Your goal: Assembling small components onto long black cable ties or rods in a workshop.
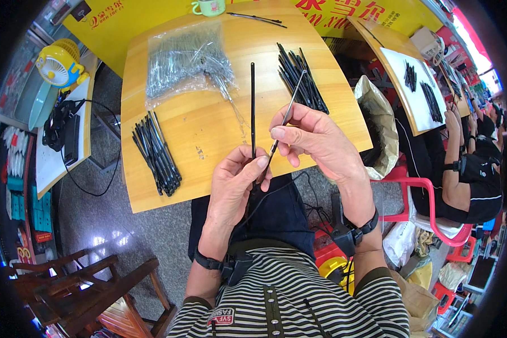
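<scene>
My left hand (pixel 238 176) is closed over the front edge of the wooden table (pixel 203 132), with a slim black rod (pixel 253 107) upright between thumb and fingers. Beside it, my right hand (pixel 324 141) pinches a thin silvery rod (pixel 292 101) that leans to the right. The silvery rod's lower end meets a dark piece at my left fingertips; whether it sits inside that piece I cannot tell. A bundle of black rods (pixel 156 158) lies left of my hands and another pile of black rods (pixel 300 79) lies beyond my right hand.
A clear plastic bag (pixel 186 59) of thin silvery rods lies across the table's far part, near a green mug (pixel 209 7). An open paper sack (pixel 380 132) stands off the right edge. Farther right, a person (pixel 467 174) sits at another table. A yellow fan (pixel 59 63) stands at left.
</scene>
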`<state>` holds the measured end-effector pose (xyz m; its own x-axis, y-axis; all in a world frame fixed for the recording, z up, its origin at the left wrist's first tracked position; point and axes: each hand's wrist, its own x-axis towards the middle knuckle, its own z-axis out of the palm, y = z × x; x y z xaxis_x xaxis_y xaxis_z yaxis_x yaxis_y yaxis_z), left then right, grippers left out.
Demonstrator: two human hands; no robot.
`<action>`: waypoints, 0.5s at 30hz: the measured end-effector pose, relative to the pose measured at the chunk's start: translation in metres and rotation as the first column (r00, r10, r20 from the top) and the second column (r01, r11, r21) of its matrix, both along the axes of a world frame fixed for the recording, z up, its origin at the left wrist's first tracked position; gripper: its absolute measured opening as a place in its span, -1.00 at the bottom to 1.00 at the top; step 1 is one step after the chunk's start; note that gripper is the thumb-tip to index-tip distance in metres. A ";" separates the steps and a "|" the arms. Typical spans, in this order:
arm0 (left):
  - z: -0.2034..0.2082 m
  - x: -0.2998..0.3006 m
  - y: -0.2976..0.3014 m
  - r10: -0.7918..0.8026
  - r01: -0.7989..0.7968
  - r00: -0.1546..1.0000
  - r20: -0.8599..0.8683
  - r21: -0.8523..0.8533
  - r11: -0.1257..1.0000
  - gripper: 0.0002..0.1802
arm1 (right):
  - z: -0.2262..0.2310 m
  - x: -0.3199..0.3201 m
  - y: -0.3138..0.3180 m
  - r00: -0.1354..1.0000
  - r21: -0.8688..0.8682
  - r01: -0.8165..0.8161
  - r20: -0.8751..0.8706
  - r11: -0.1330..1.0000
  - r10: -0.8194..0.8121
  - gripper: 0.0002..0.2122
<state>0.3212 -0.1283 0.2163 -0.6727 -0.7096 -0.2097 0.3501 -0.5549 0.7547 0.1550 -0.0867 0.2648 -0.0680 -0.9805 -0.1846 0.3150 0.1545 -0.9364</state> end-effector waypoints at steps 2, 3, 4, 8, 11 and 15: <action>-0.002 0.000 0.000 0.001 -0.001 1.000 0.002 0.002 1.000 -0.88 | 0.000 0.002 -0.001 1.000 -0.018 0.007 -0.005 1.000 -0.007 -0.83; -0.002 0.000 0.000 0.002 -0.002 1.000 0.001 0.000 1.000 -0.88 | 0.000 0.003 -0.001 1.000 -0.035 0.013 -0.010 0.999 -0.013 -0.83; -0.003 -0.001 0.000 0.013 -0.013 1.000 -0.002 -0.002 1.000 -0.88 | 0.000 0.003 -0.001 1.000 -0.036 0.012 -0.011 0.999 -0.012 -0.83; 0.001 -0.003 0.002 0.039 -0.039 0.999 -0.006 0.004 0.999 -0.88 | -0.001 0.004 -0.001 1.000 -0.032 -0.023 0.001 0.999 0.023 -0.82; -0.001 0.000 0.000 0.036 -0.036 0.999 -0.014 0.009 0.999 -0.85 | 0.000 0.006 -0.001 0.999 -0.032 -0.043 0.000 0.999 0.043 -0.82; -0.005 -0.001 0.001 0.076 -0.076 0.997 -0.009 -0.016 0.997 -0.84 | -0.006 0.014 -0.002 0.997 -0.022 0.006 -0.077 1.000 -0.008 -0.84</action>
